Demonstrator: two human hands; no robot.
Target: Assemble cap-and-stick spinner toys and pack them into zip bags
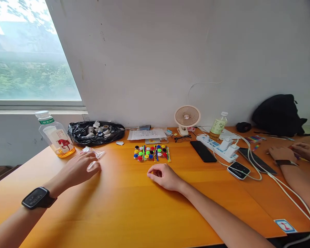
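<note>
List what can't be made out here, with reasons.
All in the head view:
Left hand: its grip on the clear plastic bag, hidden by its back.
Right hand: palm hidden by the hand's own curl.
Papers: print too small.
Watch: screen too small to read.
Co-worker's arm: cut off by the right edge.

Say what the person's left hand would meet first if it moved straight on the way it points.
The left hand would probably first meet the clear, crinkled plastic bag right ahead; whether they already touch is unclear.
</note>
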